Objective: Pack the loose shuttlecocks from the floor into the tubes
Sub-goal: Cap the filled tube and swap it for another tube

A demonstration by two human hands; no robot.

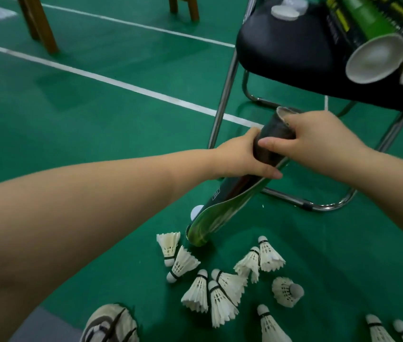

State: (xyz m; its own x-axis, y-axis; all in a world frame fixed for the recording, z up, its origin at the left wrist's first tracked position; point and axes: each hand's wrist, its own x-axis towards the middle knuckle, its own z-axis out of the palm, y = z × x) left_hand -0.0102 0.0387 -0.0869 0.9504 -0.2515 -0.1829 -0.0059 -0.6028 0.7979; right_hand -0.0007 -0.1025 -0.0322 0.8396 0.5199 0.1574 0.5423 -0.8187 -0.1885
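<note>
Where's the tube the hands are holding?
Centre of the head view: left hand and right hand grip the tube near its top; its lower end is down beside the shuttlecocks.

11 shuttlecocks [221, 304] on floor [96, 119]; 1 tube [222, 208] held, 2 tubes [366, 18] on chair [282, 45]; 2 wht caps [285, 12].

One wide-angle view, worn on the head (court lines [121, 84] bow toward the edges), looks forward and down along both forearms; left hand [240, 156] and right hand [319, 139] sit close below it, green floor [72, 124] beyond, chair [282, 45] at upper right
</note>
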